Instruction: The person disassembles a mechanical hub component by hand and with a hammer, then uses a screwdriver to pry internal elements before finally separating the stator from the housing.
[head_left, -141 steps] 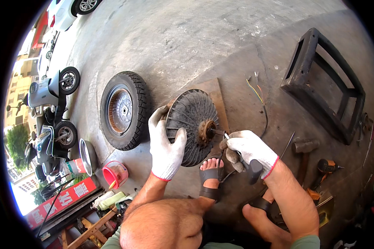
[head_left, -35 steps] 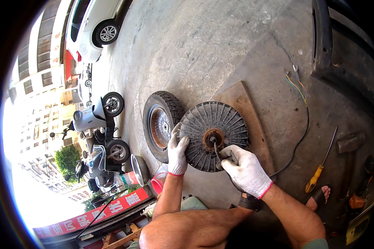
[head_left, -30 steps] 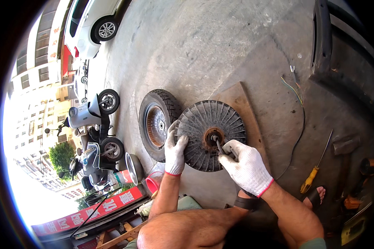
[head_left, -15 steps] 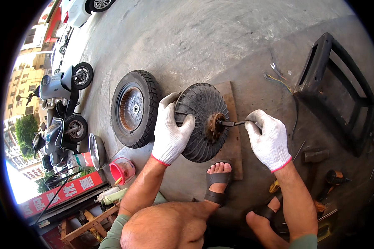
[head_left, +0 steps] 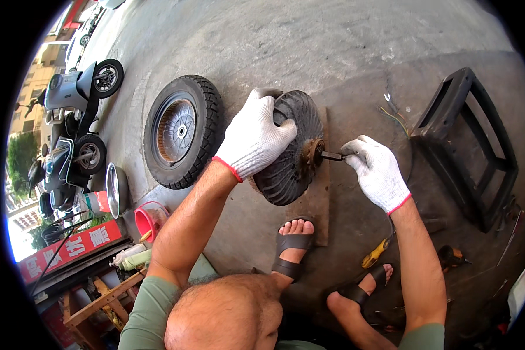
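A round black ribbed disc, which looks like a hub motor part, is held up on its edge and tilted above a brown board. My left hand, in a white knit glove, grips its left side, the thumb lying across the ribbed face. From the rusty brown centre a dark metal shaft sticks out to the right. At its far end the gloved fingers of my right hand are pinched together around the shaft tip or a thin dark cable there; the glove hides which.
Left of the disc lies a wheel with a black tyre. A black metal frame stands at right, near loose wires. A yellow-handled tool and a drill lie nearby. Pink bucket, metal basin and scooters are at left.
The disc has turned more edge-on, its shaft pointing right. My left hand reaches further across its face. My right hand keeps its pinch at the shaft end. The whole view has shifted somewhat.
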{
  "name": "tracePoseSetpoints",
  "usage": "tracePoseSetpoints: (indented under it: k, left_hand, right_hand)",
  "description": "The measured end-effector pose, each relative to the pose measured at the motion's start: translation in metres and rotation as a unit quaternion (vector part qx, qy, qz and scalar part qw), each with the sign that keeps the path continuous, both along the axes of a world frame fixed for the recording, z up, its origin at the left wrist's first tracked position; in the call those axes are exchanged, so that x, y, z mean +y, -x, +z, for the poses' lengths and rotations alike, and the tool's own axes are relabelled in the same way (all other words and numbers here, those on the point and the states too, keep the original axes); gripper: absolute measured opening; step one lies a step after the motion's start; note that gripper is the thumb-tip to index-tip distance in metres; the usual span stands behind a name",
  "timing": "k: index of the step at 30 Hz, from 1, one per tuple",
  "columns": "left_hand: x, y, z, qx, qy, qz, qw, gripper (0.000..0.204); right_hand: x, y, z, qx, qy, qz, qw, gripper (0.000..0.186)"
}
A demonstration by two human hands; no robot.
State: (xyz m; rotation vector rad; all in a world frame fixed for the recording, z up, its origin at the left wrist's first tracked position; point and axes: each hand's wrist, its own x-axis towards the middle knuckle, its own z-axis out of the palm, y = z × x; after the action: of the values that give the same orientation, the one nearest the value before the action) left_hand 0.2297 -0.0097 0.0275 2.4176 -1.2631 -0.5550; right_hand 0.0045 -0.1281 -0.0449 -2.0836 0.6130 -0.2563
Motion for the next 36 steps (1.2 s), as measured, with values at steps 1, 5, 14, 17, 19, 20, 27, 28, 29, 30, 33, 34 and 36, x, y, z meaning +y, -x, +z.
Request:
tracePoseSetpoints:
  k: [1,5,14,17,19,20,27,28,29,30,33,34,36]
  left_hand:
    - [-0.007,-0.004,0.001,-0.004,-0.012,-0.005,1.0,0.053]
    - [-0.03,-0.018,0.007,0.0,-0.039,-0.028,0.999,0.049]
    - [-0.047,-0.047,0.006,0.146,-0.134,0.014,0.98,0.053]
    - [-0.052,-0.053,0.004,0.132,-0.127,0.02,0.983,0.047]
    - [-0.054,-0.056,0.004,0.134,-0.128,0.021,0.982,0.046]
    - [-0.054,-0.057,0.004,0.138,-0.13,0.016,0.982,0.047]
    - [-0.052,-0.058,0.003,0.103,-0.126,-0.004,0.987,0.05]
    - [-0.052,-0.057,0.002,0.094,-0.123,-0.004,0.988,0.049]
    - [-0.052,-0.057,0.002,0.096,-0.123,-0.006,0.988,0.049]
    - [-0.052,-0.057,0.002,0.098,-0.124,-0.007,0.987,0.049]
    - [-0.051,-0.055,0.002,0.088,-0.12,-0.013,0.989,0.048]
    - [-0.05,-0.054,0.002,0.081,-0.116,-0.016,0.99,0.048]
    - [-0.049,-0.052,0.002,0.078,-0.105,-0.023,0.991,0.048]
  right_hand:
    - [-0.004,-0.002,-0.002,0.005,0.002,0.002,1.0,0.015]
    - [-0.017,-0.01,-0.008,0.003,-0.092,-0.012,0.996,0.017]
    - [-0.032,-0.029,-0.013,0.011,-0.254,-0.011,0.967,0.02]
    - [-0.038,-0.033,-0.009,0.041,-0.309,-0.021,0.95,0.019]
    - [-0.039,-0.034,-0.006,0.052,-0.312,-0.032,0.948,0.02]
    - [-0.038,-0.034,-0.005,0.055,-0.312,-0.036,0.948,0.021]
    - [-0.036,-0.024,0.01,0.088,-0.28,-0.019,0.956,0.016]
    - [-0.036,-0.023,0.013,0.101,-0.282,-0.018,0.954,0.016]
    - [-0.034,-0.022,0.015,0.094,-0.302,-0.028,0.948,0.015]
    - [-0.032,-0.021,0.017,0.098,-0.284,-0.032,0.953,0.015]
    - [-0.02,-0.019,0.019,0.097,-0.204,-0.051,0.973,0.015]
    - [-0.016,-0.018,0.019,0.075,-0.187,-0.053,0.978,0.016]
    - [-0.011,-0.017,0.016,0.065,-0.181,-0.068,0.979,0.016]
